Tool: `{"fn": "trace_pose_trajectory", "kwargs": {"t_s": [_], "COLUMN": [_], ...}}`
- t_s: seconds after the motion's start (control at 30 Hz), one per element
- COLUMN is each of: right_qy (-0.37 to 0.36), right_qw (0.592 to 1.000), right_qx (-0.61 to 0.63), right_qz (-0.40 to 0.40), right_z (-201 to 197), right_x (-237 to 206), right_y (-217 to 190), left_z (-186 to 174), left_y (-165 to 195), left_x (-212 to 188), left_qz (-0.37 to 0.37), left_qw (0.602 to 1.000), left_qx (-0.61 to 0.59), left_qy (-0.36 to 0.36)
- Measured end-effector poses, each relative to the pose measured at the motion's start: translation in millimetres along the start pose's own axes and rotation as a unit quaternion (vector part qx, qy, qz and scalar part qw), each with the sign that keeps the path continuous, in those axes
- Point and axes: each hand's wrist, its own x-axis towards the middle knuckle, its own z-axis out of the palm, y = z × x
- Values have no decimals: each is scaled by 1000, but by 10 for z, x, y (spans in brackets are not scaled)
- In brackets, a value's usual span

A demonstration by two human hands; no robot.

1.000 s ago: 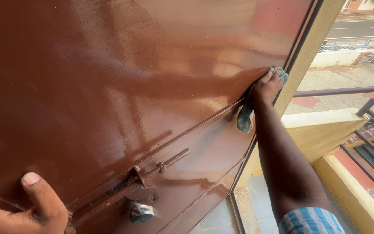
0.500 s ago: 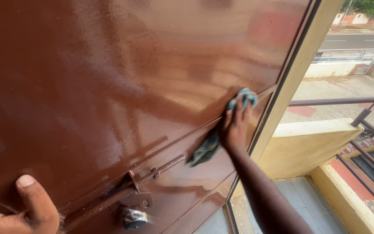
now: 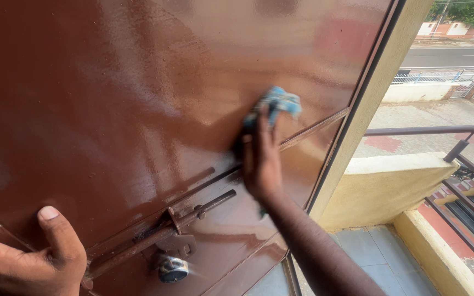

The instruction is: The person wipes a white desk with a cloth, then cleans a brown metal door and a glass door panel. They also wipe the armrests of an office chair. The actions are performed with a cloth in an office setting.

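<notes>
A blue-green cloth (image 3: 278,104) lies pressed against the glossy brown metal door (image 3: 111,98), just above the raised horizontal rib that crosses the panel, held there beneath the right hand (image 3: 261,159). The hand is flat against the door, back toward the camera, its fingers (image 3: 263,129) laid close together and pointing upward over the cloth's lower part, while the bunched top of the cloth shows above the fingertips. The right forearm runs down and to the right out of the bottom edge, stretched nearly straight.

At lower left the left hand (image 3: 26,263) rests against the door, thumb (image 3: 56,230) raised and pressed to the painted surface; the other fingers are curled and mostly out of sight, and whether they grip anything cannot be told.

Between the hands, a brown sliding bolt (image 3: 193,211) sits slanted on the door, with a metal padlock (image 3: 172,268) hanging below it.

Beyond the door's right edge stand a tan door frame (image 3: 379,93), a yellow parapet wall (image 3: 396,186), a dark railing (image 3: 456,151) and a road (image 3: 451,56) in the distance.
</notes>
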Motion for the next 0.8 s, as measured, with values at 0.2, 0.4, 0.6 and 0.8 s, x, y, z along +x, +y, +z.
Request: {"fn": "trace_pose_trajectory", "kwargs": {"t_s": [0.2,0.4,0.6,0.8], "right_qy": [-16,226,162,-160], "right_qw": [940,969,959,871], "right_qx": [-119,15,-12,-110], "right_qz": [-318,-98,-231,-452], "right_z": [46,-19,402,466], "right_x": [437,1285,901,438], "right_y": [-326,-386,-1189,-1258], "left_z": [30,-5,-6,58], "left_y": [-21,305,472,496], "left_x": [99,178,312,387], "left_qz": [34,-98,-125,-106], "left_qw": [995,995,990,982], "left_qx": [88,-28,-69,-156], "left_qy": [25,-3,-11,2]}}
